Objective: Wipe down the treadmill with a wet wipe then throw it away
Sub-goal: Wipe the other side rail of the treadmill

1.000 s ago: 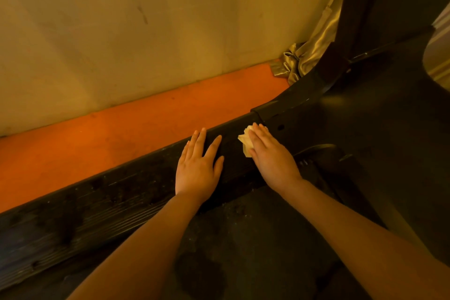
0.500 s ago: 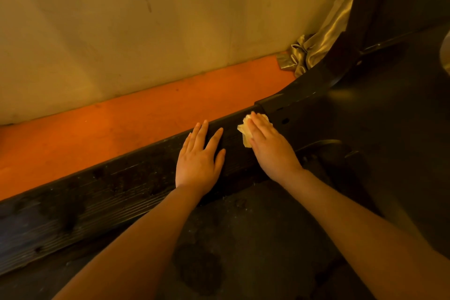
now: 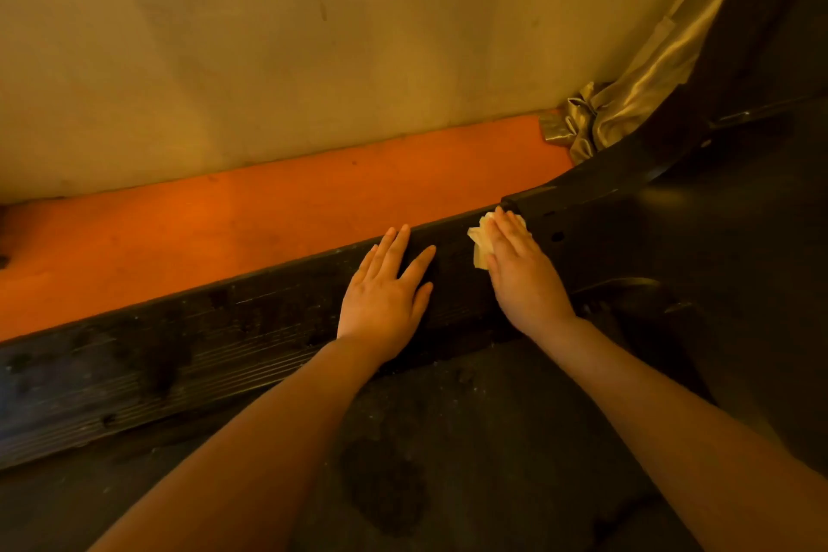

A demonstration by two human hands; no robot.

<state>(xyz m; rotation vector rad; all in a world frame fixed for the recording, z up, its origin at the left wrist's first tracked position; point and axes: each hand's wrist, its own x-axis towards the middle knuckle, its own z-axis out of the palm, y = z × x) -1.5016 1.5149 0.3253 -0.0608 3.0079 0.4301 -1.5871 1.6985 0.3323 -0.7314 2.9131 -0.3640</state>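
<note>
Left hand (image 3: 385, 300) flat on treadmill side rail (image 3: 179, 354), fingers straight, holding nothing. Right hand (image 3: 522, 271) just beside it, straight fingers pressing crumpled wet wipe (image 3: 479, 240) onto rail near motor cover (image 3: 649, 238). Orange floor (image 3: 224, 220) beyond both hands.

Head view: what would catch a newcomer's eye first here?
The bright orange floor strip between the wall and the treadmill's dark side rail stands out first. Next come the two bare hands on that rail: the right hand presses a crumpled wet wipe flat near the front of the rail, and the left hand rests flat beside it.
</note>
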